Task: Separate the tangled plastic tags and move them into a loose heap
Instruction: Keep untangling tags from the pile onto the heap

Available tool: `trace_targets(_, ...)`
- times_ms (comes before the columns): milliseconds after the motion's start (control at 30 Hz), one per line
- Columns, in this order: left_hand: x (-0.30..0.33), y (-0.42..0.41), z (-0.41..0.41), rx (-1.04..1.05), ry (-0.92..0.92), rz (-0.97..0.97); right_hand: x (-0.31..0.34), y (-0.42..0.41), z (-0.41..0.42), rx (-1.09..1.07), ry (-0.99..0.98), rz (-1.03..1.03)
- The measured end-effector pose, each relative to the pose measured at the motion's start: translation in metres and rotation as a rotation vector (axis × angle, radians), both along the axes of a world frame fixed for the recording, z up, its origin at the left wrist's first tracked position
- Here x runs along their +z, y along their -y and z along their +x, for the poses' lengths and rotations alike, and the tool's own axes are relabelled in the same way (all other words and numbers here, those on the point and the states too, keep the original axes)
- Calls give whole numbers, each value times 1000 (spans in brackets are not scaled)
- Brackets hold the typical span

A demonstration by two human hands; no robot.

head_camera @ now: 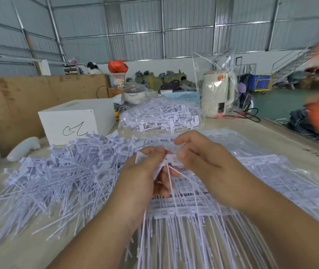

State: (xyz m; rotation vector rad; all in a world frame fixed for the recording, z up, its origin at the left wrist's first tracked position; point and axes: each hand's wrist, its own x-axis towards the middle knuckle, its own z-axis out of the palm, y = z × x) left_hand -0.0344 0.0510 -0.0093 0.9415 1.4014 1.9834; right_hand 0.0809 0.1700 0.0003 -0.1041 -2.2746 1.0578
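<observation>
My left hand (145, 171) and right hand (199, 160) pinch joined white tags (171, 161) above the flat tag sheets (193, 208); the loose heap (61, 171) lies left. Pulling unevenly could snap a tail or drag neighbouring tags loose.

Loose heap (57, 171) left of hands, bagged tags (160, 117) behind

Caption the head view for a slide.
Both hands pull white plastic tags apart beside a loose heap.
</observation>
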Motion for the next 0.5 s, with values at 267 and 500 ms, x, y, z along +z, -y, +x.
trace_targets(267, 0, 1, -2, -14, -150, -58, 8, -9, 8, -51, 272, 204)
trace_targets(500, 1, -4, 3, 79, -8, 72, 8, 4, 3, -168, 82, 278)
